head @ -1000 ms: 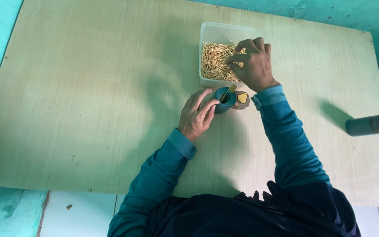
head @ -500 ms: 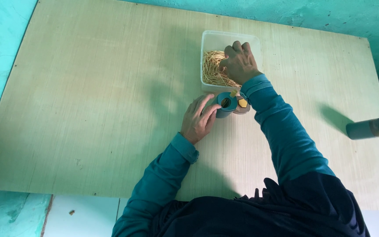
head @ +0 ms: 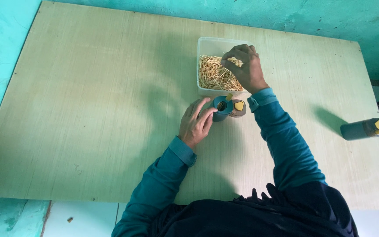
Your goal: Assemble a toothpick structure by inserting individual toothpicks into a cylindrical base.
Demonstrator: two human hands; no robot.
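A clear plastic tub (head: 203, 46) full of thin wooden sticks (head: 211, 74) stands on the pale green table (head: 88, 96). My right hand (head: 244, 68) hovers over the tub with its fingertips pinched on a few sticks. Just in front of the tub stands a small teal dispenser (head: 221, 107), open at the top, its flip lid (head: 238, 106) with a yellow tab hanging to the right. My left hand (head: 194, 123) rests on the table with its fingers against the dispenser's left side, steadying it.
A second teal container with a yellow tab (head: 363, 128) lies on its side near the table's right edge. Turquoise walls border the table at left and back. My dark clothing fills the bottom of the view.
My right hand has lifted slightly from deep in the tub and now pinches sticks at its fingertips. The left hand stays against the dispenser.
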